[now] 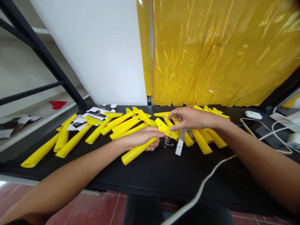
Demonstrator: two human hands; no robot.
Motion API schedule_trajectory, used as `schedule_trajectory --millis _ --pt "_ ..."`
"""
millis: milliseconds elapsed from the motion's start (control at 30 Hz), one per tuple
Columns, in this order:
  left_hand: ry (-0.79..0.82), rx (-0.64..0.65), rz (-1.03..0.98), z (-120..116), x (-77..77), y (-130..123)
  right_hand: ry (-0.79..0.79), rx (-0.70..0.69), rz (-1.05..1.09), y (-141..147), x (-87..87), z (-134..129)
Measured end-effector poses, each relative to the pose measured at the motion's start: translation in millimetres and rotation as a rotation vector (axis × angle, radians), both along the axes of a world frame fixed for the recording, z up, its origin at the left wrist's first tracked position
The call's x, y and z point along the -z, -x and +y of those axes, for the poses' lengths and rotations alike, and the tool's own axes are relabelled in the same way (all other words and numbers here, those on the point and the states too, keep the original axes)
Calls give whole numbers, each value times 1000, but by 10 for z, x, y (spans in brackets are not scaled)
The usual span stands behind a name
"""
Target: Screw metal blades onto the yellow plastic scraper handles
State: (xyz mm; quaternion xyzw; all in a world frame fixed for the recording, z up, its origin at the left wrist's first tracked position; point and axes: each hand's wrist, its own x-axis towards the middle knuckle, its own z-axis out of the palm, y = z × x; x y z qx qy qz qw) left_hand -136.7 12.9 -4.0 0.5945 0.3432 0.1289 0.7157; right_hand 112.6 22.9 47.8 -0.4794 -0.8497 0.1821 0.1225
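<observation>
My left hand (pixel 143 137) is wrapped round a yellow plastic handle (pixel 138 152), a hollow tube with a wider flat head carrying two small screws. Its open tube end points toward me and to the left; the head points to the right. Just beside that head, my right hand (pixel 188 117) grips the upper end of a flat silver metal strip (pixel 180 145) with small holes, which hangs down at a slant. Its fingertips partly hide the strip's top. Small loose screws and nuts (pixel 167 143) lie on the black table between the two hands.
Several similar yellow handles (pixel 95 131) lie to the left, with more (pixel 202 142) behind my right hand. Printed cards (pixel 102 109) sit at the back left. A white cable (pixel 199 192) crosses the table's front; a tablet (pixel 260 130) and white case (pixel 253 115) lie right.
</observation>
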Motion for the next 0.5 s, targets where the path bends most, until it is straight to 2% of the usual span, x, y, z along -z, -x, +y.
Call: schedule_trajectory --millis 100,167,267,333,500 --pt "-25 -7 -4 13 45 0 82 -21 -169 -130 163 -98" --pt "-45 -7 -14 23 77 2 53 -67 -181 -195 274 -206" --pt "-63 -4 -24 32 104 6 -42 -43 -222 -226 392 -351" --pt "-66 -11 -23 34 104 6 -93 -19 -247 -211 427 -402" --pt "-47 -10 -21 32 82 2 -195 -58 -230 -182 438 -406"
